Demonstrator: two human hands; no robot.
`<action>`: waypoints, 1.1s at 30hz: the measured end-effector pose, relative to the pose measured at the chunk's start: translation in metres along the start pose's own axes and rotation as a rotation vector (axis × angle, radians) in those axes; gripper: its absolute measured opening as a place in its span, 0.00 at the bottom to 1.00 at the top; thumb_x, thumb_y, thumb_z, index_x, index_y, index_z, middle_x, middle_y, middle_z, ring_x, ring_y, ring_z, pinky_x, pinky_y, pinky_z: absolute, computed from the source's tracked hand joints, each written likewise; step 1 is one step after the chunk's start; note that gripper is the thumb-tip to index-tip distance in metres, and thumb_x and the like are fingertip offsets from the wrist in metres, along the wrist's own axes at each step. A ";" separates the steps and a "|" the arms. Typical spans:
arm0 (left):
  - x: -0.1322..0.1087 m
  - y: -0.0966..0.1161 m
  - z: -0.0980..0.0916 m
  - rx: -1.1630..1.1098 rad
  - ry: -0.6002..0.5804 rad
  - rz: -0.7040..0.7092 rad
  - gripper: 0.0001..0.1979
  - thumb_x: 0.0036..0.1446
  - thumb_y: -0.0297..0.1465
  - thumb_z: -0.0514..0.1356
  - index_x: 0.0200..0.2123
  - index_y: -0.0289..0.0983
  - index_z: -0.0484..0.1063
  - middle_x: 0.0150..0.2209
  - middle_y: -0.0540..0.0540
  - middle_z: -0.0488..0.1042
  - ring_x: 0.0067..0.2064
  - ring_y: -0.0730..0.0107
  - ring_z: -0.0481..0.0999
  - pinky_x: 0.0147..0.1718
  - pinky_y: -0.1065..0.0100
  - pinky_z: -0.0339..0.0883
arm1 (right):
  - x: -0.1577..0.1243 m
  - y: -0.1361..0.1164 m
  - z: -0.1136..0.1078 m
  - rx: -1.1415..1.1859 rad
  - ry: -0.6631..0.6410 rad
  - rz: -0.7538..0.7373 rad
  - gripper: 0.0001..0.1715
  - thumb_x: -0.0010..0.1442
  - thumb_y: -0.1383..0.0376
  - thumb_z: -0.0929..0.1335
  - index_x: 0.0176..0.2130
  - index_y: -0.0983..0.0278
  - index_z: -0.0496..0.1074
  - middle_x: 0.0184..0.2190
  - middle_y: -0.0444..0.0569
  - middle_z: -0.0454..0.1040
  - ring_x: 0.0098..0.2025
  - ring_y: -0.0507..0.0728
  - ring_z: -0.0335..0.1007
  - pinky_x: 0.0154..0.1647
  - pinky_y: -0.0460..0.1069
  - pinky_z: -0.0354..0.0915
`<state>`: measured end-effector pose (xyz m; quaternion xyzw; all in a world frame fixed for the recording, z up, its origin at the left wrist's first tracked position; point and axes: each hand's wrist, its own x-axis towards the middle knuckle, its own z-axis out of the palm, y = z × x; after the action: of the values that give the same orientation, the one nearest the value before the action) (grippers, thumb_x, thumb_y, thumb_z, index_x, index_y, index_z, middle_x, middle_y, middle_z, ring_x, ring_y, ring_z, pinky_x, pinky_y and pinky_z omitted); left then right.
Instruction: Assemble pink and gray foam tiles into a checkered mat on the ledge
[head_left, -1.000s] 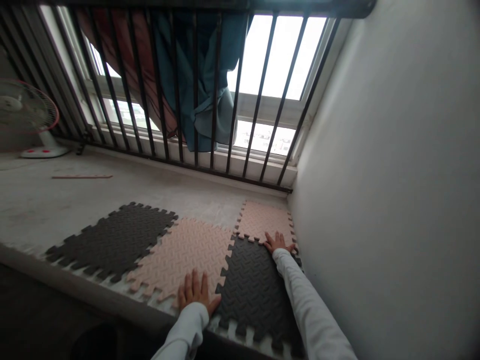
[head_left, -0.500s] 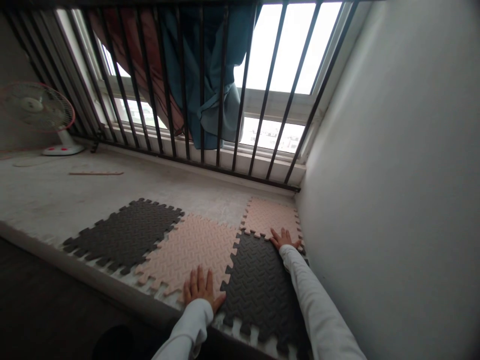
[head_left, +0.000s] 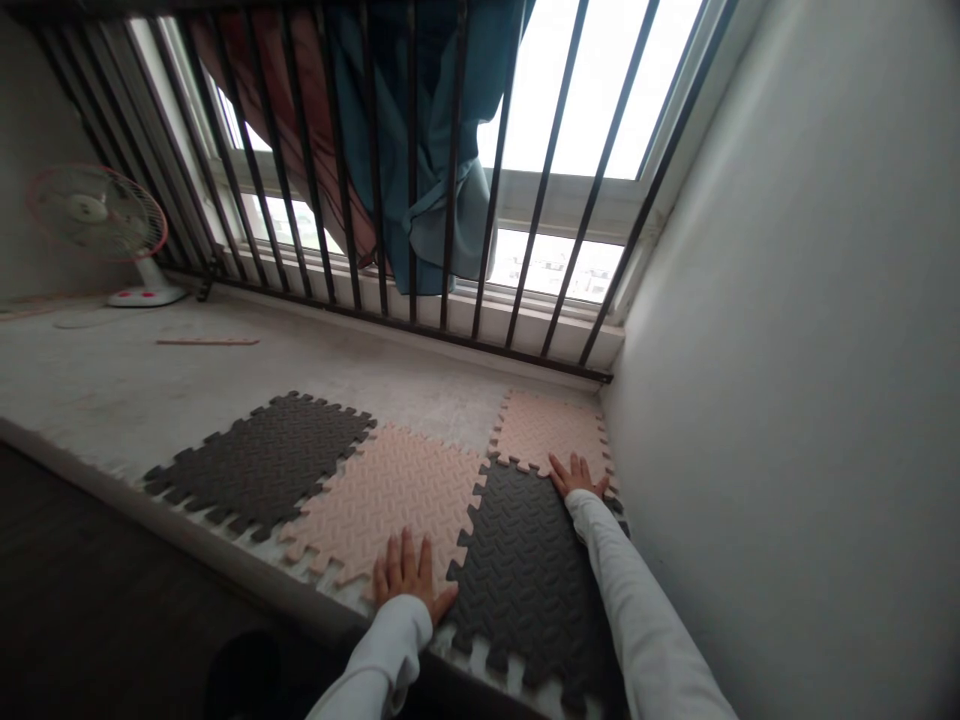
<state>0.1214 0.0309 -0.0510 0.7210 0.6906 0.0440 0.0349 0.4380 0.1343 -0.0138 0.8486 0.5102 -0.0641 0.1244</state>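
My left hand (head_left: 409,578) lies flat with fingers spread on the near edge of a pink foam mat tile (head_left: 390,490). Its thumb points toward the seam with a dark grey foam tile (head_left: 525,570) on the right. Farther off, my right hand (head_left: 579,476) rests spread where that dark tile meets a second pink foam tile (head_left: 551,425) by the wall. My right sleeve hides part of the dark tile's right side. Another dark grey foam tile (head_left: 266,455) adjoins the middle pink one on its left. Toothed edges run along all the tiles.
A black metal railing (head_left: 412,325) crosses in front of the window and hanging curtains (head_left: 420,150). White wall (head_left: 787,400) rises at the right. On the pale ledge (head_left: 90,370) are a fan (head_left: 142,290) and a thin strip (head_left: 208,342). The ledge drops off at its near edge.
The whole view has shifted slightly, so everything appears a little farther right. Both hands stay spread at the same places on the tiles.
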 end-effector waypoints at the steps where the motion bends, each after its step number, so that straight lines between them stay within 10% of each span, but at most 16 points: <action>1: 0.000 0.000 -0.002 0.000 -0.007 -0.002 0.33 0.44 0.45 0.53 0.54 0.41 0.54 0.59 0.41 0.47 0.60 0.52 0.40 0.54 0.50 0.32 | -0.001 0.000 0.000 0.026 -0.004 -0.005 0.28 0.55 0.46 0.44 0.55 0.40 0.32 0.61 0.41 0.30 0.61 0.58 0.25 0.50 0.70 0.31; 8: 0.000 0.003 -0.011 -0.004 -0.080 -0.025 0.34 0.44 0.45 0.53 0.55 0.40 0.53 0.60 0.40 0.45 0.60 0.51 0.39 0.54 0.50 0.31 | -0.007 -0.004 -0.010 0.105 -0.048 -0.006 0.31 0.53 0.45 0.50 0.56 0.42 0.38 0.61 0.44 0.31 0.61 0.60 0.25 0.51 0.69 0.31; 16: -0.001 0.004 -0.015 0.028 -0.071 -0.034 0.33 0.45 0.45 0.52 0.55 0.40 0.54 0.59 0.42 0.47 0.60 0.53 0.41 0.54 0.51 0.33 | -0.030 -0.065 -0.050 0.110 0.119 -0.277 0.23 0.54 0.63 0.57 0.51 0.53 0.58 0.53 0.46 0.59 0.53 0.55 0.51 0.51 0.54 0.49; 23: -0.003 0.006 -0.025 0.062 -0.090 -0.034 0.33 0.45 0.47 0.50 0.55 0.42 0.52 0.60 0.42 0.46 0.60 0.53 0.41 0.53 0.51 0.34 | -0.044 -0.122 -0.047 0.128 0.149 -0.263 0.19 0.53 0.61 0.60 0.44 0.60 0.67 0.48 0.57 0.61 0.49 0.61 0.56 0.44 0.56 0.53; 33: -0.002 0.004 -0.022 0.045 -0.115 -0.019 0.34 0.46 0.46 0.49 0.56 0.40 0.51 0.60 0.40 0.44 0.60 0.52 0.40 0.54 0.50 0.33 | -0.049 -0.136 -0.035 0.149 0.224 -0.202 0.18 0.54 0.69 0.56 0.41 0.66 0.68 0.43 0.60 0.65 0.46 0.62 0.59 0.42 0.55 0.52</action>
<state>0.1225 0.0288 -0.0285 0.7163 0.6952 -0.0136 0.0588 0.2945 0.1632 0.0115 0.8018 0.5973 -0.0188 -0.0038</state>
